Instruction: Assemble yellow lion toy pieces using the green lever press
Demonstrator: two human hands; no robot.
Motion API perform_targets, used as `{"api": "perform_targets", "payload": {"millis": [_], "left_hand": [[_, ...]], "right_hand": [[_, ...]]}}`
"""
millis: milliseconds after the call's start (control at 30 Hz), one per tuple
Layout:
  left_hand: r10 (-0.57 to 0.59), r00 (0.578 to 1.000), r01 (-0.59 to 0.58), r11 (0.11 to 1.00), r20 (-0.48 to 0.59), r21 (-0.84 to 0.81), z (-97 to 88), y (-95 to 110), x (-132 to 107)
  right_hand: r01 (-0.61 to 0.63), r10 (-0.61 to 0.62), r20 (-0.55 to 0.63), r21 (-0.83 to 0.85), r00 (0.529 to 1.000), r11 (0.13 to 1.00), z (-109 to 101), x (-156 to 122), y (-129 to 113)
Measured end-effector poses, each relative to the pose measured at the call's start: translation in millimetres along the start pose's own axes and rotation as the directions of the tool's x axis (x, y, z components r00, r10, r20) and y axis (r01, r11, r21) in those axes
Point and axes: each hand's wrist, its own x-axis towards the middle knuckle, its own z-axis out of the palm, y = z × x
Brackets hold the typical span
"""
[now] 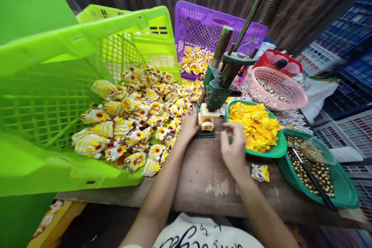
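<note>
Left hand [189,124] fingers curled against toy [207,124] under upright press [216,89], toy's axis unclear, right hand [232,148] fingers pinched, contents unseen, beside bowl [276,150]

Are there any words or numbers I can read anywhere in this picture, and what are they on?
White shirt at the bottom edge: dark curly handwriting-style letters, cut off by the frame and not readable.
Green hand press: no label or number can be made out.
Lime green crate, purple crate, pink basket: no writing shows.
Yellow toy pieces: only painted stripes and red spots, no letters.
So nothing here can be quoted for sure.
</note>
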Motion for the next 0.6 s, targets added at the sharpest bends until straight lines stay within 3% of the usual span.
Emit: {"api": "perform_targets", "payload": {"millis": [100, 200, 267, 433, 600], "left_hand": [[-0.003, 1.000, 0.003, 1.000, -0.004, -0.005, 1.8, -0.6, -0.7], [-0.003, 1.000, 0.003, 1.000, -0.005, 0.002, 3.9, -1.0, -1.5], [-0.019, 1.000, 0.019, 1.000, -0.008, 0.010, 4.7, -0.7, -1.4], [-0.026, 1.000, 0.026, 0.999, 0.004, 0.024, 1.8, 4.2, -1.4], [-0.030, 0.999, 0.030, 0.999, -0.039, 0.010, -2.8, 11.7, -4.7]], "right_hand": [[0.012, -0.008, 0.045, -0.069, 0.999, 0.998, 48.2, -46.4, 9.7], [0.008, 0.010, 0.105, -0.178, 0.994, 0.984, 85.1, -49.1, 37.4], [0.014, 0.008, 0.103, -0.210, 0.995, 0.978, 96.9, -44.2, 53.7], [0.065, -0.067, -0.006, -0.172, 0.998, 0.983, 88.6, -43.3, 59.8], [0.044, -0.041, 0.038, -0.105, 0.998, 0.993, 57.8, -62.4, 47.8]]}}
